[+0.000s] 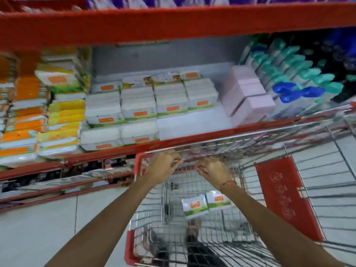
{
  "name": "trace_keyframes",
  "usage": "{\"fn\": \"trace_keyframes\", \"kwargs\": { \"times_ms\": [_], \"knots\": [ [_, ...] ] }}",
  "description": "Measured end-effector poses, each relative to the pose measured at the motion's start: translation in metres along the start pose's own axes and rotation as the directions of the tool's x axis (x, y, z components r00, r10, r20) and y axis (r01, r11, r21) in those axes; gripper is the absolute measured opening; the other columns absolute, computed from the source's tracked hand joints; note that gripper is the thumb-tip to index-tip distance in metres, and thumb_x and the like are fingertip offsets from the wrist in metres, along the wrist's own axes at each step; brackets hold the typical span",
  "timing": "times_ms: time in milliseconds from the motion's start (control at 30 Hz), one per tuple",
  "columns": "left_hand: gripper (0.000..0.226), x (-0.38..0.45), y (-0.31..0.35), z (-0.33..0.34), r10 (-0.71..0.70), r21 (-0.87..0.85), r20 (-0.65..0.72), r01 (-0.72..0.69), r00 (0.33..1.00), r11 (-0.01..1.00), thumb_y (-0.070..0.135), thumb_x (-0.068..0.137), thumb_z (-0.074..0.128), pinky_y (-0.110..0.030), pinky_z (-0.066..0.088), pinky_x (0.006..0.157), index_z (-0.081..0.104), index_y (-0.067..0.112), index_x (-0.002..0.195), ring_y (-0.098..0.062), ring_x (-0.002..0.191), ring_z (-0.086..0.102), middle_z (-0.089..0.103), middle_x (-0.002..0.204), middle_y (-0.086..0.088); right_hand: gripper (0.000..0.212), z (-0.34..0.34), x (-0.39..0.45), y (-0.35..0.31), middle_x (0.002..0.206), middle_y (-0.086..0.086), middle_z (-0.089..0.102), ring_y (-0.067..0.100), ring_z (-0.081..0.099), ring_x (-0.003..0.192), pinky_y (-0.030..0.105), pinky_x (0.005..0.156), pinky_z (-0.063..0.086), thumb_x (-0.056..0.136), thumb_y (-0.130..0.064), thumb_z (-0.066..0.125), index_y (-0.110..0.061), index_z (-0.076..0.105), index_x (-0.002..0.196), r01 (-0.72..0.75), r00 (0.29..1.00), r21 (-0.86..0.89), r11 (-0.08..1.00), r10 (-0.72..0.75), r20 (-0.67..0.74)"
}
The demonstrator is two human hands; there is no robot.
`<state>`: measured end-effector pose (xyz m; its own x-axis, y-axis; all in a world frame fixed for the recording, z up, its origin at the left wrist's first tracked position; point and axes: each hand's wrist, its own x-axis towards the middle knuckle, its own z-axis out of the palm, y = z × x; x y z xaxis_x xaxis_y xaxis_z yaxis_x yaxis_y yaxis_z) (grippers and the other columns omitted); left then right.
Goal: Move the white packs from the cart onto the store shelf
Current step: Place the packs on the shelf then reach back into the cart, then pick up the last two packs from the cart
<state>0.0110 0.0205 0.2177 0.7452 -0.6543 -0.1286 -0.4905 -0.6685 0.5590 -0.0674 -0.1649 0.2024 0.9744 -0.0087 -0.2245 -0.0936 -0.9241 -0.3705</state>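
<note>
Store shelf (192, 126) front-right bare, two white packs (206, 205) on cart (289, 197) floor, both hands (165, 162) empty, curled on far rim; next: reach down, grab.

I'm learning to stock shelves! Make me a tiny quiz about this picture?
1. True or false: both hands grip the cart's far rim.
2. How many white packs lie in the cart? A) none B) two C) six
3. Fill in: the bare shelf spot lies between the stacked white packs and the ____ boxes.

Key: 1 true, left hand and right hand both on it. 2 B. 3 pink.
</note>
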Motion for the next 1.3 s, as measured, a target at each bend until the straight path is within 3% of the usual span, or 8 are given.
{"fn": "trace_keyframes", "kwargs": {
  "times_ms": [167, 400, 533, 667, 767, 833, 933, 1300],
  "knots": [
    [0.030, 0.023, 0.005, 0.082, -0.136, 0.067, 0.375, 0.120, 0.917, 0.991, 0.029, 0.097, 0.048, -0.035, 0.050, 0.089, 0.066, 0.011, 0.113, -0.028, 0.106, 0.063, 0.067, 0.118, -0.010, 0.034, 0.045, -0.023, 0.074, 0.140, 0.010, 0.049, 0.026, 0.042, 0.132, 0.039, 0.106, 0.042, 0.098, -0.027, 0.049, -0.017, 0.052, 0.130, -0.101, 0.918, -0.075, 0.992, 0.121, 0.379],
    [0.038, 0.027, -0.005, 0.188, -0.325, 0.169, 0.579, 0.281, 0.747, 0.945, 0.025, 0.091, 0.059, -0.036, 0.046, 0.101, 0.059, 0.006, 0.124, -0.031, 0.124, 0.054, 0.058, 0.130, -0.014, 0.058, 0.101, -0.033, 0.144, 0.147, 0.011, 0.041, 0.027, 0.036, 0.136, 0.038, 0.111, 0.037, 0.091, -0.022, 0.059, -0.013, 0.034, 0.143, -0.136, 0.821, -0.103, 0.985, 0.170, 0.544],
    [0.062, 0.017, -0.011, 0.238, -0.420, 0.253, 0.568, 0.336, 0.707, 0.907, 0.041, 0.082, 0.066, -0.039, 0.044, 0.104, 0.050, 0.009, 0.133, -0.030, 0.125, 0.050, 0.050, 0.137, -0.012, 0.093, 0.141, -0.036, 0.171, 0.159, 0.012, 0.014, 0.027, 0.011, 0.147, 0.037, 0.122, 0.014, 0.082, -0.025, 0.070, -0.007, 0.009, 0.149, -0.009, 0.817, -0.204, 0.979, 0.125, 0.563],
    [0.079, 0.009, -0.015, 0.267, -0.439, 0.298, 0.541, 0.324, 0.718, 0.898, 0.040, 0.068, 0.080, -0.040, 0.048, 0.102, 0.047, 0.009, 0.133, -0.027, 0.123, 0.050, 0.049, 0.135, -0.009, 0.091, 0.156, -0.032, 0.177, 0.160, 0.013, 0.003, 0.027, 0.000, 0.148, 0.041, 0.123, 0.006, 0.081, -0.022, 0.071, -0.006, 0.011, 0.148, -0.010, 0.806, -0.194, 0.981, 0.123, 0.579],
    [0.082, 0.004, -0.013, 0.272, -0.461, 0.209, 0.500, 0.414, 0.733, 0.886, 0.030, 0.064, 0.084, -0.035, 0.053, 0.097, 0.043, 0.009, 0.131, -0.025, 0.121, 0.052, 0.051, 0.131, -0.008, 0.078, 0.159, -0.029, 0.177, 0.152, 0.019, 0.030, 0.033, 0.027, 0.142, 0.043, 0.118, 0.029, 0.078, -0.018, 0.073, -0.003, 0.027, 0.140, -0.132, 0.820, -0.079, 0.988, 0.153, 0.552],
    [0.077, 0.001, -0.008, 0.269, -0.479, 0.170, 0.468, 0.456, 0.743, 0.874, 0.022, 0.065, 0.084, -0.034, 0.058, 0.089, 0.039, 0.010, 0.127, -0.026, 0.112, 0.060, 0.059, 0.123, -0.011, 0.057, 0.155, -0.027, 0.176, 0.125, 0.018, 0.059, 0.032, 0.059, 0.114, 0.038, 0.093, 0.055, 0.080, -0.020, 0.069, -0.006, 0.036, 0.124, -0.180, 0.824, -0.022, 0.983, 0.163, 0.543],
    [0.066, -0.004, -0.001, 0.257, -0.492, 0.184, 0.432, 0.461, 0.756, 0.868, 0.021, 0.070, 0.082, -0.036, 0.059, 0.084, 0.041, 0.010, 0.120, -0.026, 0.103, 0.065, 0.065, 0.115, -0.011, 0.045, 0.142, -0.028, 0.167, 0.110, 0.017, 0.065, 0.030, 0.067, 0.092, 0.035, 0.076, 0.060, 0.084, -0.019, 0.063, -0.006, 0.037, 0.118, -0.141, 0.818, -0.072, 0.987, 0.157, 0.553],
    [0.066, -0.021, 0.027, 0.116, -0.513, 0.135, 0.265, 0.496, 0.816, 0.858, 0.032, 0.070, 0.081, -0.030, 0.047, 0.095, 0.056, 0.021, 0.131, -0.021, 0.114, 0.057, 0.060, 0.126, -0.003, 0.060, 0.015, -0.036, 0.097, 0.142, 0.001, 0.046, 0.021, 0.045, 0.129, 0.032, 0.107, 0.040, 0.083, -0.020, 0.068, -0.021, 0.043, 0.138, -0.068, 0.906, -0.108, 0.992, 0.106, 0.410]
  ]
}}
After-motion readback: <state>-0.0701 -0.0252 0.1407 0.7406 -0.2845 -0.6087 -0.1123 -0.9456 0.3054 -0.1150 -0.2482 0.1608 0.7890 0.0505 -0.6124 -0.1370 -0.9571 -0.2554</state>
